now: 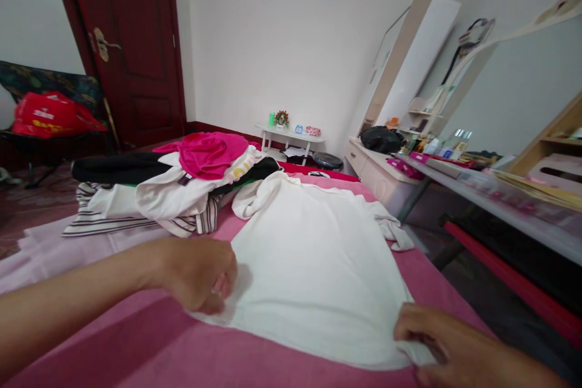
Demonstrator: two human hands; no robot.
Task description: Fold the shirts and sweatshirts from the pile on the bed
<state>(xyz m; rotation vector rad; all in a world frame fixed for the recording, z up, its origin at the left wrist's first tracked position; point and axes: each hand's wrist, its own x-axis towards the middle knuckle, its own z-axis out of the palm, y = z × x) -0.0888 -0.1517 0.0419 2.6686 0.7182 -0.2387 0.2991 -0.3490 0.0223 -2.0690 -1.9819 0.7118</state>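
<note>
A white shirt (309, 254) lies spread flat on a pink bed cover (150, 345), its hem toward me. My left hand (200, 276) is curled at the shirt's near left corner, fingers pinched on the hem. At the near right corner my right hand (436, 339) closes its fingers on the fabric edge. Both hands rest low on the bed.
A heap of clothes (182, 185), pink, white, black and striped, sits on the bed behind the shirt. A cluttered desk (477, 188) runs along the right. A small white table (291, 133) stands by the far wall; a dark red door (131, 42) and a chair with a red bag (50, 115) are left.
</note>
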